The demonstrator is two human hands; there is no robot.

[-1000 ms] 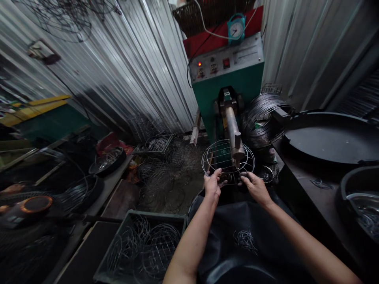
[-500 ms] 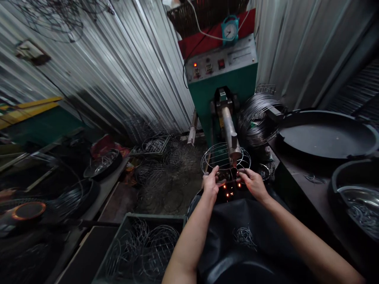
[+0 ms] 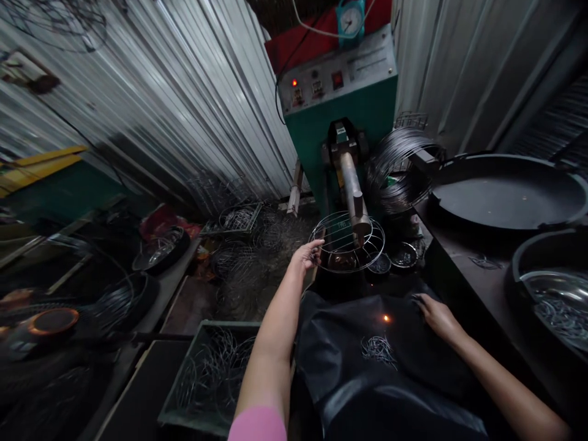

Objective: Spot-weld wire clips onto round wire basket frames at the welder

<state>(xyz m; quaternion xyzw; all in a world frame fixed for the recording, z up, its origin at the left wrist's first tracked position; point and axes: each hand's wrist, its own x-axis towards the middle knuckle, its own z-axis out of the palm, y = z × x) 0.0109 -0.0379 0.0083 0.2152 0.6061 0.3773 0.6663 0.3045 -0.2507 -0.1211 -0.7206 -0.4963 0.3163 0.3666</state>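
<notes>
My left hand (image 3: pixel 309 254) grips the left rim of a round wire rack (image 3: pixel 328 250), thumb on top and fingers curled beneath. The rack sits level under the metal arm (image 3: pixel 353 190) of a green machine (image 3: pixel 340 105), whose tip reaches down inside the ring. Lower right, my right hand (image 3: pixel 436 315) is apart from the rack, its fingers together at the edge of the black apron (image 3: pixel 340 343); they seem to pinch it. A small heap of cut wires (image 3: pixel 379 350) lies on the apron, with a glowing spark (image 3: pixel 386 318) above it.
A wire coil (image 3: pixel 402 168) stands right of the machine. Black trays (image 3: pixel 509 193) and a tub of wire pieces (image 3: pixel 563 331) occupy the right bench. Two small dishes (image 3: pixel 404 254) sit behind the apron. A green crate (image 3: pixel 184 392) holds wire rings at lower left.
My right hand has left the rack and moved down and right to the apron. My left hand has shifted to the rack's left rim. Most sparks under the arm are gone.
</notes>
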